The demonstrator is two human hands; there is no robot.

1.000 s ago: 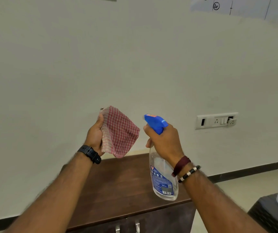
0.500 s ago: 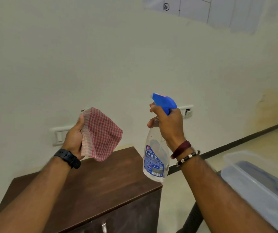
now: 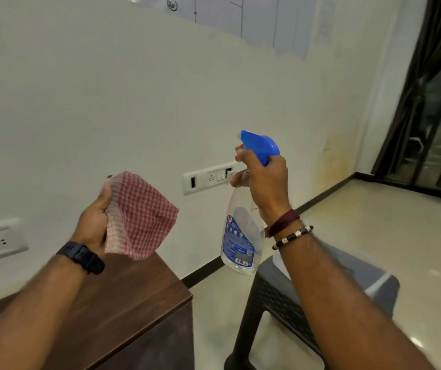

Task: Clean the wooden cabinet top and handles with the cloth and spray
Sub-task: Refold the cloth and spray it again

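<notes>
Checked woven cloth, clear plastic bottle

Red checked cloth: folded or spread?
Folded: the red checked cloth shows doubled layers, bunched in the left hand, clear of the cabinet.

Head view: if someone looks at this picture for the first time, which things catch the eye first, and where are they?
The blue-topped spray bottle stands out first, held up right of centre by the right hand in front of the pale wall. Next is the red checked cloth, gripped by the left hand left of centre. Below the cloth lies the dark wooden cabinet at the lower left.
</notes>
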